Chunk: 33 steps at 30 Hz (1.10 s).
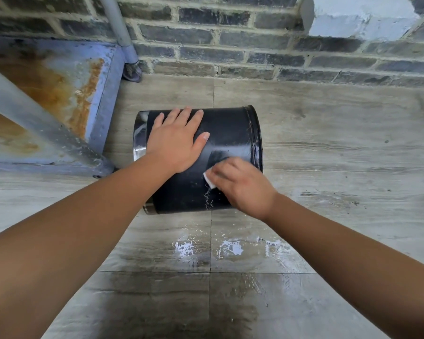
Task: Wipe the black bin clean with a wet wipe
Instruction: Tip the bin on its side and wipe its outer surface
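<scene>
So the bin (230,133) is lying on its side on the tile floor (328,143), near the brick wall (255,45), with a rusty blue step (59,81) off to the left. One end has a shiny metal band and faces left, the other has a ridged rim and faces right. Can't tell which end is the open one, so no idea if anything's inside it.

Left hand (174,140) is laid flat on top of the bin, fingers spread, not gripping anything, just pinning it so it won't roll. Right hand (242,187) is curled around the wipe (209,179) and pressing it against the side wall nearest the camera. Only a white corner of the wipe pokes out.

Looks like mid-wipe on the outer wall to me. There's a pale streak just below the wipe that hasn't been cleaned off, so I'd guess the next pass goes down over that, then roll the bin to reach a fresh side. Wet patches on the floor in front, so watch it doesn't slide
</scene>
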Motion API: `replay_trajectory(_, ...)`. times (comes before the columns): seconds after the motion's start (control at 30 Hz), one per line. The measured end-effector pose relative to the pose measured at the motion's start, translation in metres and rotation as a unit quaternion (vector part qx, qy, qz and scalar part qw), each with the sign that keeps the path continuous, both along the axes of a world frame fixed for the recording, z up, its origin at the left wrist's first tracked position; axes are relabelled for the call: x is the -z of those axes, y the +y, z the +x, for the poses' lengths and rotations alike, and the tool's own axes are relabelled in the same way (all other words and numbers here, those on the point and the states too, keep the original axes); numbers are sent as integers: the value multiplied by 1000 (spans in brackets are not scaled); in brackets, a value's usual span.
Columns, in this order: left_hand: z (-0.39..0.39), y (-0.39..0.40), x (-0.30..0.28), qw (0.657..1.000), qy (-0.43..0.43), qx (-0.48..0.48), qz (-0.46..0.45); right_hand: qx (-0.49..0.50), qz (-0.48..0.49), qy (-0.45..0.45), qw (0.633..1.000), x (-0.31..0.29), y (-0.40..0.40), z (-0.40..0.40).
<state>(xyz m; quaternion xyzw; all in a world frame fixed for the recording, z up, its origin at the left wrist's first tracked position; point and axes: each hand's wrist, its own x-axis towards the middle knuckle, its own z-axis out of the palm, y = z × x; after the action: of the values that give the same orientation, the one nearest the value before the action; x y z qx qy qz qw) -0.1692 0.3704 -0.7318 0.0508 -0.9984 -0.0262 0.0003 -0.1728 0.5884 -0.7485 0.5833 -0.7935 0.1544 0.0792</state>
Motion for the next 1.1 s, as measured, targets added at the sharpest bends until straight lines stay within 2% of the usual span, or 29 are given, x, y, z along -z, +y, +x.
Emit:
replay_trajectory(0.2, -1, 1, -5, 1000, 30, -5, 1, -68, 38, 2, 997, 19, 18, 25)
replay_trajectory(0.3, 3, -2, -9, 999, 29, 8, 9, -65, 69, -6, 995, 21, 21, 31)
replay_trajectory(0.43, 24, -11, -1, 1000, 0, 13, -26, -52, 109, -50, 991, 11, 21, 35)
replay_trajectory(0.47, 29, -10, 1, 999, 8, -5, -36, -29, 86, -88, 992, 5, 18, 36)
replay_trajectory(0.53, 34, -9, 4, 999, 8, -29, -41, 67, -24, -202, 977, -10, 8, 32)
replay_trajectory(0.6, 36, -12, 8, 999, -7, -20, -40, 185, -159, -266, 933, -27, -8, 14)
replay_trajectory(0.63, 37, -15, 10, 999, -14, -12, -40, 219, -201, -267, 917, -34, -15, 3)
replay_trajectory(0.67, 37, -18, 12, 999, -16, -7, -39, 232, -216, -249, 915, -39, -22, -9)
replay_trajectory(0.73, 35, -22, 14, 999, -15, -3, -35, 220, -179, -197, 939, -44, -37, -26)
replay_trajectory(0.87, 20, -28, 11, 1000, -26, -4, -10, 64, 6, -70, 996, -22, -53, -17)
replay_trajectory(0.97, 10, -35, 10, 999, -34, -7, 12, -45, 23, 24, 998, 8, -35, 0)
replay_trajectory(1.1, 6, -37, 10, 999, -38, -4, 18, -91, 26, 79, 992, 31, -11, 5)
